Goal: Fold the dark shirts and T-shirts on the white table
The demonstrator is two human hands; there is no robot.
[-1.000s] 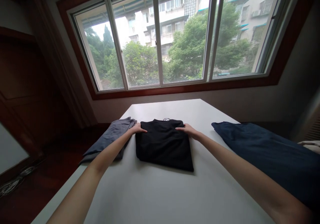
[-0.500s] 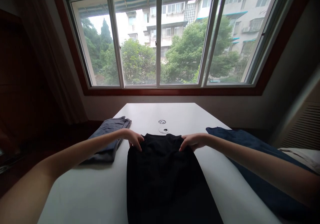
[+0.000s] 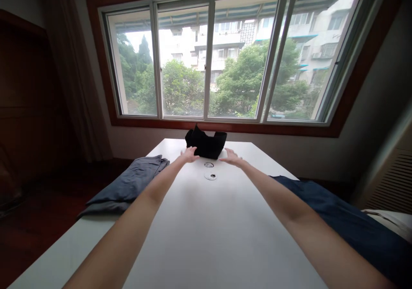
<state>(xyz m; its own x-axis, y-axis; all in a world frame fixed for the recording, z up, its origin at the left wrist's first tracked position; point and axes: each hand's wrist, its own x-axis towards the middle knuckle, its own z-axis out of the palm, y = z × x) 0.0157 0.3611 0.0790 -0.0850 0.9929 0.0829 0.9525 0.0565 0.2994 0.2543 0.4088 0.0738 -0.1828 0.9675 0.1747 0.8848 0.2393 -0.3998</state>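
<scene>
On the left, the gray clothes (image 3: 125, 179) lay where they had half a second earlier. The left hand (image 3: 189, 153), no longer pinching, had its fingers spread at the near edge of the black cloth (image 3: 206, 145); contact was unclear. The cloth, stretched close by before, now sat bunched at the far end of the white table (image 3: 199, 229), apparently let go there. The right hand (image 3: 231, 158) was also unclasped, just beside it. The blue cloth (image 3: 334, 216) remained farther right.
</scene>
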